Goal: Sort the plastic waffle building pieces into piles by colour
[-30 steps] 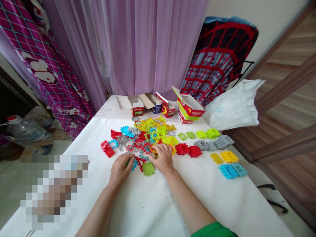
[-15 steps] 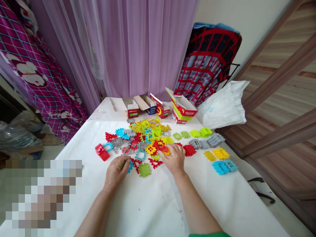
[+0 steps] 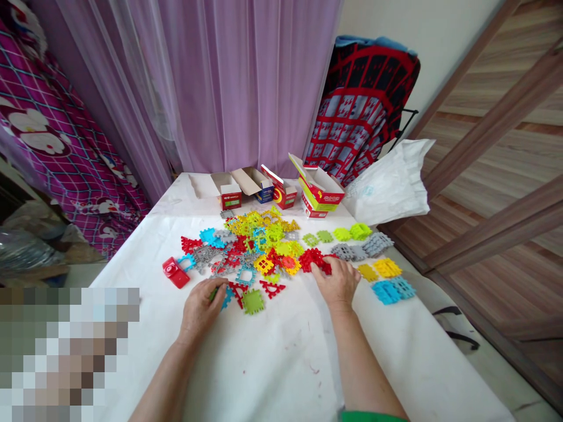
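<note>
My left hand [image 3: 204, 303] rests at the near left of the pile, its fingers closed round a green building tile [image 3: 213, 293] that is mostly hidden. My right hand [image 3: 338, 282] is over a group of red building tiles [image 3: 311, 259] to the right of the pile, thumb and fingers closed on a red tile partly covered by the hand. Between the hands lie a flat green tile [image 3: 253, 302] and a red triangular tile [image 3: 272, 289]. Behind them spreads a mixed pile of yellow, red, blue and grey tiles [image 3: 246, 274].
Sorted tiles lie at the right: green [image 3: 359, 231], grey [image 3: 377, 243], yellow [image 3: 387, 268] and blue [image 3: 393, 291]. Several open boxes [image 3: 231, 200] line the back beside a white bag [image 3: 389, 183]. A red object [image 3: 176, 272] sits left of the pile.
My right hand has moved right, from the pile's front edge to the red tiles, carrying a red tile. My left hand keeps its hold on the green tile. The view has shifted slightly.
</note>
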Available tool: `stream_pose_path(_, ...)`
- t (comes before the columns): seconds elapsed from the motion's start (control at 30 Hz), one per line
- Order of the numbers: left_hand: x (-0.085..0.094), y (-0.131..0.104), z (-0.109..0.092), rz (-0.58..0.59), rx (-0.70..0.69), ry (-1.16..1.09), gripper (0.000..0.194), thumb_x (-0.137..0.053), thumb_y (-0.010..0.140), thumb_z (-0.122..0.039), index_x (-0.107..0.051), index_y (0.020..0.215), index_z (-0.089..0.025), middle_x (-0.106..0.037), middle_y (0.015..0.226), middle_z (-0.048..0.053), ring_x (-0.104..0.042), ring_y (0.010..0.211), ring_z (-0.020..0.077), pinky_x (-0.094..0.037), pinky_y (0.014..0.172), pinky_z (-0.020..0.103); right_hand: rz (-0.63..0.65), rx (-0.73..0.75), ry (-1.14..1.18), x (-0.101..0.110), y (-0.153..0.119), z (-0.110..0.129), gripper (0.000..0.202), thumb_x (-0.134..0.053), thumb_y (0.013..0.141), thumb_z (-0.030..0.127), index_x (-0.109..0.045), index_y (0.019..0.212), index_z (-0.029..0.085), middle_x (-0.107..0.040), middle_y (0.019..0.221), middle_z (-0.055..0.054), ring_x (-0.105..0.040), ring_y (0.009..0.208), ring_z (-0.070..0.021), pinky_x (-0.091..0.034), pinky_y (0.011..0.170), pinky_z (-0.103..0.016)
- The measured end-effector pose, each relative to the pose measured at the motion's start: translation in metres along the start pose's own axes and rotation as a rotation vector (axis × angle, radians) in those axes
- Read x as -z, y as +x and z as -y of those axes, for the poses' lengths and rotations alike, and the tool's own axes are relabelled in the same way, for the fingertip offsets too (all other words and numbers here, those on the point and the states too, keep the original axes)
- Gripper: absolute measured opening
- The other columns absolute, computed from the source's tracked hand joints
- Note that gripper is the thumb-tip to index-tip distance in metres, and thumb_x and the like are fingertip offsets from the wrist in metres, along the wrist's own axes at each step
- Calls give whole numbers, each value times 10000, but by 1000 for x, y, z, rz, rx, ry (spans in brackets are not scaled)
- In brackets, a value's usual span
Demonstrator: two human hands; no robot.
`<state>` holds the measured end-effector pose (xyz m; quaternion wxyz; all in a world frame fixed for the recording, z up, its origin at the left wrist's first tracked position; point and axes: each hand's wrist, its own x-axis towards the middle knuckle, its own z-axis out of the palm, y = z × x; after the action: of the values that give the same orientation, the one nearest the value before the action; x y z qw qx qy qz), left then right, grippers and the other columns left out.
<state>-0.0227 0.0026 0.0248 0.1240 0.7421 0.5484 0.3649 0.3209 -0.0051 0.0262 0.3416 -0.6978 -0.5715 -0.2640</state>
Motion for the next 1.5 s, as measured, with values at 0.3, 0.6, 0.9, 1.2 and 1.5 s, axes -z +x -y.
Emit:
stream_pose_path(0.3, -1, 1, 1, 5, 20, -9, 309, -463, 875, -425, -712, 872, -243, -769, 885, 29, -708, 818, 194, -547, 789, 297, 19, -13, -2, -1, -2, -2, 236, -622, 822, 441, -655, 858, 210, -716, 837, -50, -567, 844, -230, -296, 835, -354)
stream_pose_path(0.6, 1, 1, -3, -12, 11, -3, 309, -466, 873, -425, -714, 859, -242, -771, 861, 24, -710, 792, 190, -553, 767, 285, 51, -43, -8, -3, -4, -1, 233, -639, 811, 440, -646, 860, 212, -707, 851, -49, -567, 870, -237, -288, 859, -367)
stream_pose_path(0.9, 1, 2, -2, -3, 18, -7, 293, -470, 875, -414, -713, 871, -252, -769, 877, 18, -705, 804, 192, -550, 790, 292, 4, -27, 53, 4, 2, -3, 214, -578, 861, 414, -634, 814, 212, -695, 894, -61, -570, 887, -235, -316, 858, -377)
stream_pose_path(1.2, 1, 1, 0, 7, 22, 11, 305, -463, 876, -424, -715, 882, -254, -769, 882, 17, -702, 803, 194, -546, 800, 291, 151, 239, 416, 17, -6, 68, 179, -517, 905, 269, -613, 760, 226, -675, 830, -39, -565, 874, -196, -374, 864, -359)
stream_pose_path(1.5, -1, 1, 1, 3, 10, -1, 294, -468, 876, -410, -711, 870, -244, -770, 876, 24, -706, 808, 194, -548, 789, 296, 321, 366, 547, 3, -27, 108, 123, -586, 854, 199, -587, 733, 219, -641, 788, -21, -524, 828, -185, -369, 806, -342)
